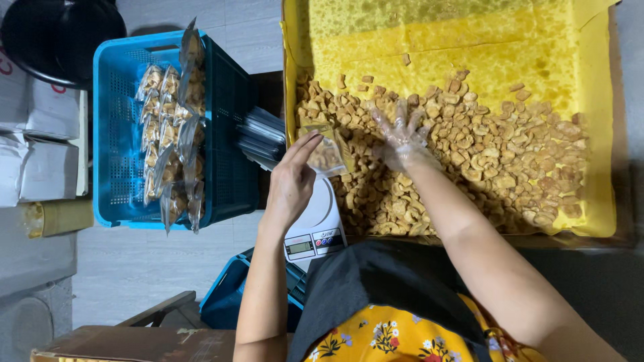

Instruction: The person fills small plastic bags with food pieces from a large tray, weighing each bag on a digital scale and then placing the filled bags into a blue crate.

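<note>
My left hand [292, 179] holds a small clear bag [327, 151] partly filled with fried snack pieces, just above a white digital scale [315, 231]. My right hand [401, 137], in a thin clear plastic glove, lies with fingers spread on the heap of golden snack pieces [469, 167]. The heap fills a large cardboard box lined with yellow paper [597, 134]. The bag sits at the box's left edge, a short way left of my gloved hand.
A blue plastic crate [114, 134] at the left holds several filled clear bags [171, 127]. A stack of flat empty bags [261, 137] lies between crate and box. White cartons [40, 134] stand far left, a second blue crate [225, 302] below the scale.
</note>
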